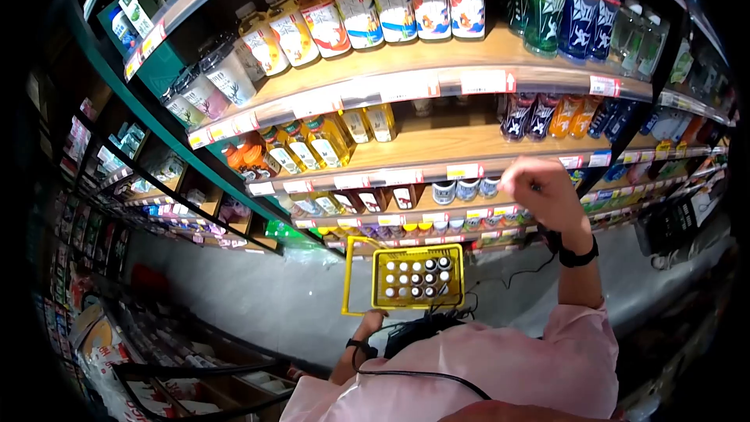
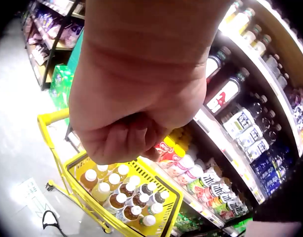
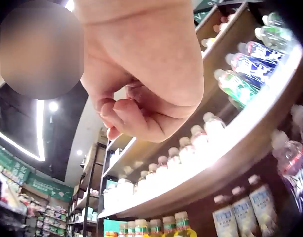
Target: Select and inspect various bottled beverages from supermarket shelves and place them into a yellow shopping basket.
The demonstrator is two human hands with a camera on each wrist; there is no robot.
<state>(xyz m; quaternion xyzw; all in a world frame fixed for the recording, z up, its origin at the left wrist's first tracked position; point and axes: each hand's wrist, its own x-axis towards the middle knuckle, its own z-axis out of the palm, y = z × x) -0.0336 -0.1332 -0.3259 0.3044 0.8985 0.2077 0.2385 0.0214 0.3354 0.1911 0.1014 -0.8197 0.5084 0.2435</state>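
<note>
My left hand (image 1: 375, 319) grips the near end of the yellow handle of a shopping cart (image 1: 461, 306). In the left wrist view, the left hand's fingers (image 2: 122, 140) are curled, and the wrist hides part of the handle (image 2: 53, 117). Rows of capped bottles (image 2: 121, 198) stand upright in the cart's basket. Raised before the drink shelves, my right hand (image 1: 539, 191) has its fingers curled in and nothing shows between them. In the right wrist view, its fingers (image 3: 124, 116) bend toward the palm, with shelved bottles (image 3: 173, 156) beyond.
Curved shelves (image 1: 422, 78) with price strips fill the front. Tea bottles (image 1: 355, 12) line the upper shelf, and blue and green drinks (image 1: 582, 16) stand at its right. Behind to the left is another stocked rack (image 1: 86, 227). A black cable (image 1: 519, 270) hangs near the cart.
</note>
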